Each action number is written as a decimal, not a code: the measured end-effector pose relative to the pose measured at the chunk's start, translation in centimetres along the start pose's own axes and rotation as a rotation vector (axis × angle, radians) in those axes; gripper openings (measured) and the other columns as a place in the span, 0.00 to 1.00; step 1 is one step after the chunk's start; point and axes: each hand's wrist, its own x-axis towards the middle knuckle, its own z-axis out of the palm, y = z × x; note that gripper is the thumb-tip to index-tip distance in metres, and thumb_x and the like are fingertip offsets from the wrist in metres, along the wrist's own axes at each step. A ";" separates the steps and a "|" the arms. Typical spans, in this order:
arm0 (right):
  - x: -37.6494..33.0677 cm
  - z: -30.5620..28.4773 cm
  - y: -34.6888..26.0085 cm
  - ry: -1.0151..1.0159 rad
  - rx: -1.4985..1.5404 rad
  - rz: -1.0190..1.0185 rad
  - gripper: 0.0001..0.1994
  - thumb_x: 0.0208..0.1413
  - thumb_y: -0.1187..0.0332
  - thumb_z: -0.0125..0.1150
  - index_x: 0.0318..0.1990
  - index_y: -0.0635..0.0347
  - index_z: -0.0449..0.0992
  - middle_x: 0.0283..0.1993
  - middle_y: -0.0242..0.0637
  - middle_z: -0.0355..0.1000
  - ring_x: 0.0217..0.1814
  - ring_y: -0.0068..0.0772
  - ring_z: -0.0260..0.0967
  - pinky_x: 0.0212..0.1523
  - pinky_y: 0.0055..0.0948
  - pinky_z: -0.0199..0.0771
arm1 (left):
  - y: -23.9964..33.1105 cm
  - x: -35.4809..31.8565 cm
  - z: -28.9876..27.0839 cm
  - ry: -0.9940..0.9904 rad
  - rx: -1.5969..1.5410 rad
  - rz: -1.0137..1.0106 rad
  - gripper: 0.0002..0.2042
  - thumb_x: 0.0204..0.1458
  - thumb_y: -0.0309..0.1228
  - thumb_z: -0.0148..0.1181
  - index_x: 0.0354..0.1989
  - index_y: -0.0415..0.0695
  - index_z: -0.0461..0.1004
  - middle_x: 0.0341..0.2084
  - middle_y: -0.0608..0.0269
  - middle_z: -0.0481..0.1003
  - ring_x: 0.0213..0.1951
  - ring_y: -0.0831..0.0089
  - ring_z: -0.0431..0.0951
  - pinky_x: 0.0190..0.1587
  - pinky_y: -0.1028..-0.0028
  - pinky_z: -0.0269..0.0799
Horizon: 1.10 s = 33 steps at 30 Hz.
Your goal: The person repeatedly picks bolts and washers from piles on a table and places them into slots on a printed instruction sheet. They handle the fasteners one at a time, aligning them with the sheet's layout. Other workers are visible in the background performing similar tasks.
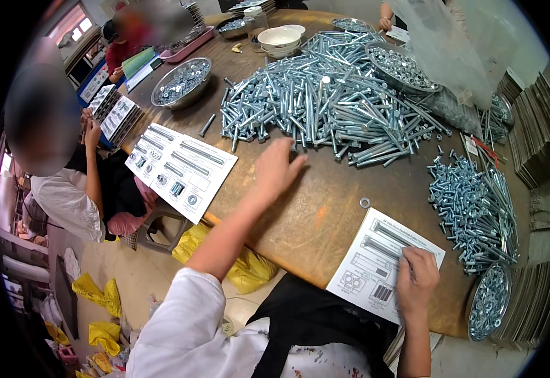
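My left hand [277,167] is at the near edge of a large heap of long silver bolts [312,94]. Its thumb stands apart from the fingers, whose tips reach the bolts, and I see nothing held. On the right, my right hand [418,277] rests on the right side of a white printed card [366,271], fingers curled in. What those fingers hold, if anything, is hidden. Long bolt shapes show on the card's upper part; I cannot tell whether they are real or printed. A loose washer [365,202] lies just beyond the card.
More printed cards [183,167] lie left, near a seated person [67,183]. Bowls of small hardware stand back left [181,83], back right [404,66] and at the right edge [489,302]. Short bolts [460,195] are heaped right. Cardboard stacks [542,132] flank the table.
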 end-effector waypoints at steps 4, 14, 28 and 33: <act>0.5 -0.2 -0.8 0.014 0.099 0.055 0.09 0.46 0.83 0.63 0.36 0.65 0.79 0.35 0.44 0.76 0.36 0.44 0.75 0.39 0.34 0.75 | -2.3 1.4 -0.2 -0.022 -0.006 -0.017 0.20 0.50 0.43 0.67 0.44 0.42 0.73 0.37 0.53 0.76 0.40 0.54 0.77 0.42 0.60 0.72; -0.3 -3.2 -0.6 0.028 0.098 0.207 0.06 0.51 0.81 0.60 0.37 0.68 0.79 0.33 0.46 0.76 0.33 0.39 0.75 0.38 0.29 0.73 | -14.6 5.1 -4.3 0.084 0.300 -0.169 0.19 0.43 0.32 0.65 0.45 0.40 0.73 0.36 0.42 0.79 0.42 0.43 0.79 0.46 0.54 0.74; -1.9 -0.7 -4.0 -0.225 0.562 0.412 0.07 0.51 0.78 0.65 0.39 0.65 0.80 0.35 0.38 0.78 0.35 0.29 0.77 0.35 0.25 0.76 | 14.3 -14.7 -2.5 -0.846 -1.293 -0.298 0.09 0.51 0.23 0.67 0.39 0.41 0.74 0.34 0.65 0.80 0.36 0.82 0.77 0.39 0.79 0.73; -3.2 0.7 -0.6 -0.095 0.125 0.037 0.07 0.46 0.75 0.69 0.34 0.59 0.81 0.33 0.34 0.78 0.34 0.35 0.76 0.33 0.30 0.75 | 11.8 -14.1 -2.1 -0.637 -0.688 0.109 0.17 0.48 0.25 0.70 0.47 0.39 0.75 0.35 0.64 0.74 0.29 0.79 0.72 0.33 0.77 0.70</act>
